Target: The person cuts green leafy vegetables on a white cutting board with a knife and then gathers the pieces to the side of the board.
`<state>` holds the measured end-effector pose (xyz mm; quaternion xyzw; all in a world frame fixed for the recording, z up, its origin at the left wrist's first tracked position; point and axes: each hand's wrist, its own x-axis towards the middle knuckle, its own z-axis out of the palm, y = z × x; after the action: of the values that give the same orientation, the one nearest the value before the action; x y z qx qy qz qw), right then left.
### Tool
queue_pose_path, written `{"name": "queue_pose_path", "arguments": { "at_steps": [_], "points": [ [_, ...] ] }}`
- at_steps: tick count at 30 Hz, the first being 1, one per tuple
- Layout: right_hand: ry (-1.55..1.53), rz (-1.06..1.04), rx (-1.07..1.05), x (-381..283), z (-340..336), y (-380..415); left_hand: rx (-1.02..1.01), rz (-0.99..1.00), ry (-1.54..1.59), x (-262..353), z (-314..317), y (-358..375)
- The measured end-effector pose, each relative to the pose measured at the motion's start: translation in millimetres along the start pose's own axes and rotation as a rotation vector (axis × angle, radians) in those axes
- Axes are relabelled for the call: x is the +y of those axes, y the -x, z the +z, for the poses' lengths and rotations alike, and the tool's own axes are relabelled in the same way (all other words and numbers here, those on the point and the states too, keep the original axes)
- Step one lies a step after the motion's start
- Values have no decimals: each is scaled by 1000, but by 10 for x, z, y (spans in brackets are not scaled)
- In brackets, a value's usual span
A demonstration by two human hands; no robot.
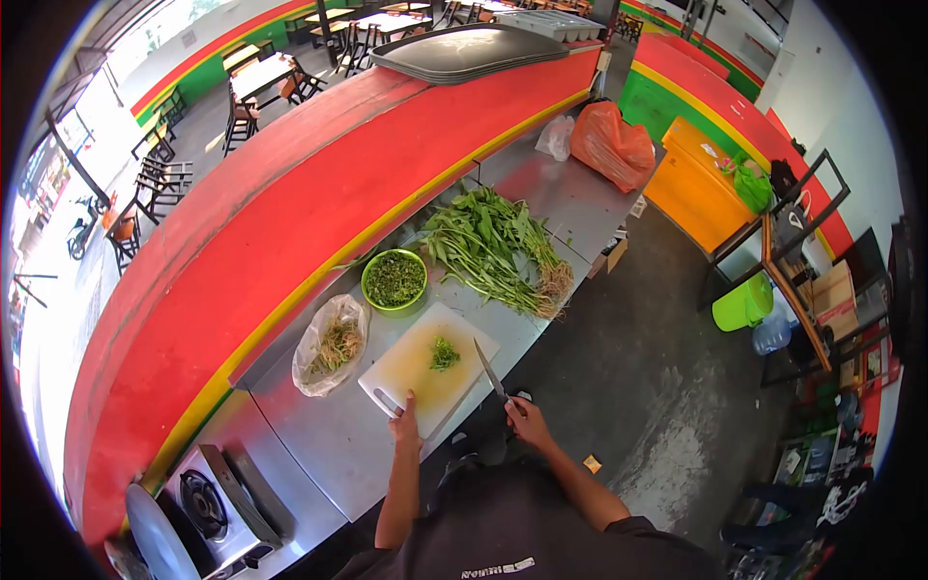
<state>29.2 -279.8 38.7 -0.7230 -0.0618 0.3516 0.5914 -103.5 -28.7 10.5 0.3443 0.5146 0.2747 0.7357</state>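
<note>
My left hand (406, 423) grips the near edge of a white cutting board (404, 360), close to its handle slot, with the thumb on top. A small heap of chopped greens (444, 355) lies on the board. In my right hand (527, 421) is a kitchen knife (490, 370), its blade pointing away from me over the board's right edge. Just beyond the board stands a green bowl (394, 307) filled with chopped greens (393, 277). Left of the board sits a clear plastic bag (311, 356) holding root trimmings (335, 345).
Leafy stalks with roots (493, 246) lie on the steel counter (300, 435), right of the bowl. An orange plastic bag (613, 145) is at the far end. A gas stove (217, 507) stands at lower left. A red wall (290, 203) borders the counter's far side.
</note>
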Motion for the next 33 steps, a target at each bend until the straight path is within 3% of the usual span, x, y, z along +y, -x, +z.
{"name": "queue_pose_path", "arguments": {
  "at_steps": [4,10,13,15,18,23,27,29,30,33],
  "points": [
    [-19,-50,-24,-214,-77,56,79,18,-63,292,28,260],
    [-96,-56,-75,-541,-249,-26,51,128,128,457,-122,469],
    [3,-14,-176,-1019,-366,-153,134,100,72,872,-39,604],
    [219,-59,-394,-1361,-444,-314,132,118,91,1055,-26,553],
    [462,-227,-664,-1910,-434,-617,129,156,97,1214,-73,476],
    [740,-545,-887,-2459,-148,-1179,146,229,129,1479,141,507],
    [825,-498,-989,-2670,57,-1578,276,220,75,1506,181,480],
    [951,-331,-969,-2863,138,-1636,312,257,115,1485,183,400],
    [936,-434,-1016,-2846,187,-1754,313,220,108,1510,179,375],
    [978,-409,-1017,-2836,203,-2019,336,213,89,1517,253,407]
  ]
}}
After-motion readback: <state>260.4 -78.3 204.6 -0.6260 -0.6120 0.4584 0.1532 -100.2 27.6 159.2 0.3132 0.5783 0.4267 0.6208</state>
